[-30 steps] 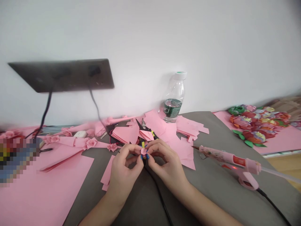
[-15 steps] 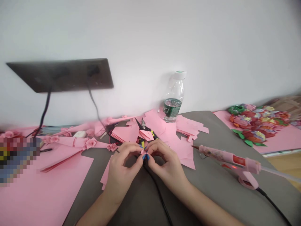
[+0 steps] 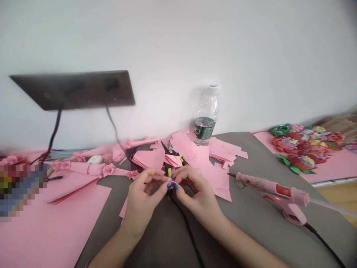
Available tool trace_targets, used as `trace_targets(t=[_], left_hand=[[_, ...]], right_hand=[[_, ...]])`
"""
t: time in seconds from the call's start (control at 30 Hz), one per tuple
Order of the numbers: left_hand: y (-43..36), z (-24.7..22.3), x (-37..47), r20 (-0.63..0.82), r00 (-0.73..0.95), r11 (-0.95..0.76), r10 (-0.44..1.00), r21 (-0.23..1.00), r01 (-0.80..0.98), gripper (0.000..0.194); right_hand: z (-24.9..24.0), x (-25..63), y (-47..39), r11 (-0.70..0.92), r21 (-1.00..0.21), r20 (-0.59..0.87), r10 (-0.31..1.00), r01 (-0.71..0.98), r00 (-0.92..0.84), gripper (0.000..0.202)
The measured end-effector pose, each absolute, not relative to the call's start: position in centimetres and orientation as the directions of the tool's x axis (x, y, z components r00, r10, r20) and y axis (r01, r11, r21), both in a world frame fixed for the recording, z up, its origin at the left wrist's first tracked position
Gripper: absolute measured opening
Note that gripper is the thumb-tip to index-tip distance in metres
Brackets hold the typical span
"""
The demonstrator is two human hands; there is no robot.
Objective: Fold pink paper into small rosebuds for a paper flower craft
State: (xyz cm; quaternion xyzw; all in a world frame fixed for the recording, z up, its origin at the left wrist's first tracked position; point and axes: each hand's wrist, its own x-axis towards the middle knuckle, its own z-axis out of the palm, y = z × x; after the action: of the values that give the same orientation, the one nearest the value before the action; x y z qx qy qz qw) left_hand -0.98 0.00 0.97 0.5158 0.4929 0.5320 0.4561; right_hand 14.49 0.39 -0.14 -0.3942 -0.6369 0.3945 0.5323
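Between my fingertips is a small piece of pink paper (image 3: pixel 172 181), mostly hidden by the thumbs. My left hand (image 3: pixel 146 193) pinches it from the left, and my right hand (image 3: pixel 196 190) pinches it from the right, the two thumbs close together. Just behind the fingers lie scissors (image 3: pixel 170 150) with black and yellow handles, partly covered by pink paper. A stack of pink paper pieces (image 3: pixel 149 158) rests beyond my left hand. A black cord (image 3: pixel 185 223) runs under my hands toward the front.
A pink glue gun (image 3: pixel 287 193) with its cord stands on the right. A water bottle (image 3: pixel 206 119) stands by the wall. Paper flowers (image 3: pixel 306 145) lie at far right. Pink rolled paper with small roses (image 3: pixel 107 170) and large pink sheets (image 3: pixel 55 230) are on the left.
My left fingers have shifted slightly along the pink paper, and the left index finger is straighter. Both hands keep their pinch in nearly the same place.
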Motion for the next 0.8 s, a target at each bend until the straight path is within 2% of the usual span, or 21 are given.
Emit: trace_targets(t=[0.13,0.4,0.67,0.8], left_hand=[[0.26,0.83,-1.10,0.096,-0.044,-0.096,0.994,0.995,0.014,0.012],[0.09,1.00,-1.34,0.143,-0.057,-0.133,0.988,0.978,0.160,0.011],[0.71,1.03,-1.43,-0.029,0.048,0.033,0.998,0.995,-0.097,0.017],[0.86,0.85,-1.44,-0.018,0.041,0.023,0.999,0.992,-0.124,0.017]], right_hand=[[-0.24,14.50,0.47,0.351,-0.934,0.341,0.931,0.066,-0.128,0.010],[-0.09,14.55,0.51,0.323,-0.942,0.302,0.934,0.091,-0.190,0.006],[0.27,15.18,1.09,0.111,-0.992,0.124,0.948,-0.060,-0.295,0.032],[0.18,15.16,1.14,0.051,-0.993,0.081,0.954,-0.111,-0.288,0.033]])
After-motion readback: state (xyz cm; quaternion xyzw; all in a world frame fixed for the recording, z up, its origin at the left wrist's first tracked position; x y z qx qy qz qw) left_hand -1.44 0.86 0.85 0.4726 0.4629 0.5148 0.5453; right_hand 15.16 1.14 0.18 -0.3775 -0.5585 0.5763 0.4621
